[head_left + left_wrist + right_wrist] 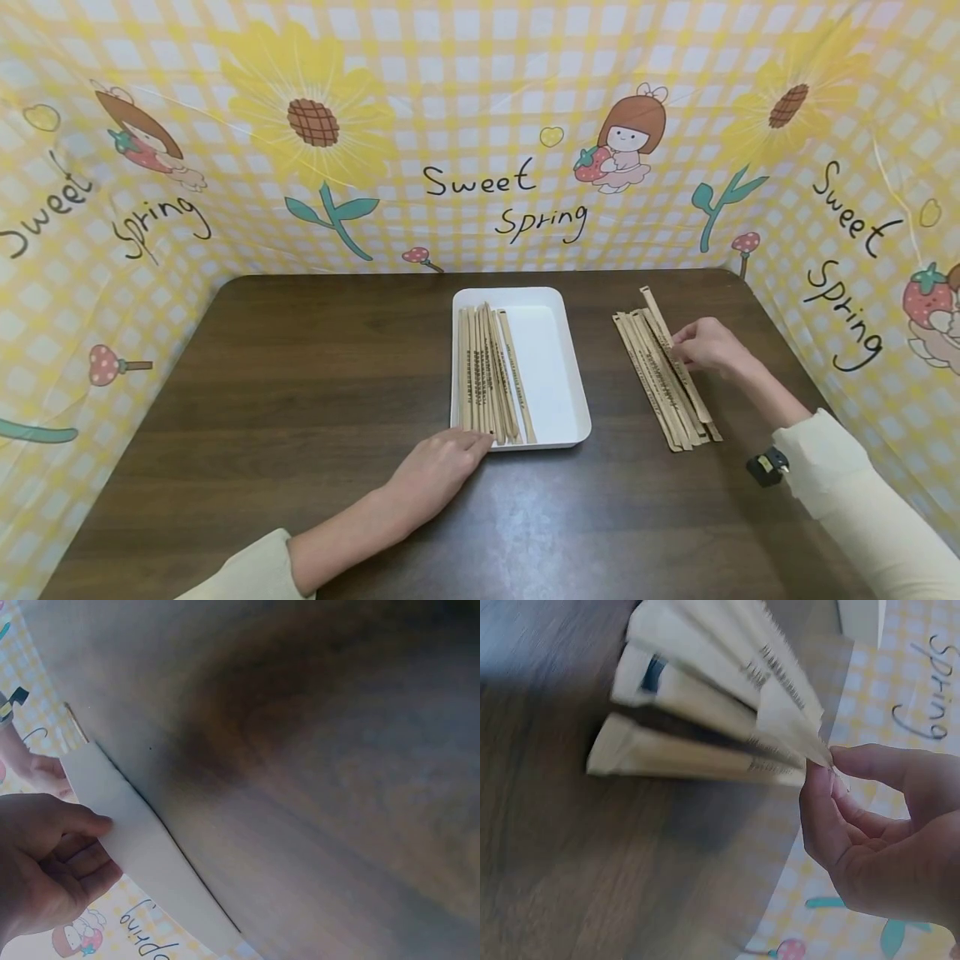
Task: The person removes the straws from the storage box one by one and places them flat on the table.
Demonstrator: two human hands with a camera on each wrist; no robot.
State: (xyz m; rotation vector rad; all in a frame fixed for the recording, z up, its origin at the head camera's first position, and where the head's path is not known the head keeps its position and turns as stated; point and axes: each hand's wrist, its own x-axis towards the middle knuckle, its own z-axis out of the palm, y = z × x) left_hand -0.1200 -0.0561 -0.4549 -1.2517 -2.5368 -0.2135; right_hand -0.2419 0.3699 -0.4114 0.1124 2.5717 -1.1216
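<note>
Fingers of the person's right hand [708, 346] pinch one paper-wrapped stick [791, 724] at the upper right of a loose pile [656, 387] on the brown table [315, 367]. Across from it, the left hand [438, 467] grips the near rim of a white tray [551, 375], whose left side holds more wrapped sticks [480, 367].

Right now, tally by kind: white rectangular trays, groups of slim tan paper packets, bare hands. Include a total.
White rectangular tray: 1
Groups of slim tan paper packets: 2 (inside group, in the tray; outside group, apart from it)
Bare hands: 2 (left hand; right hand)
Total: 5
</note>
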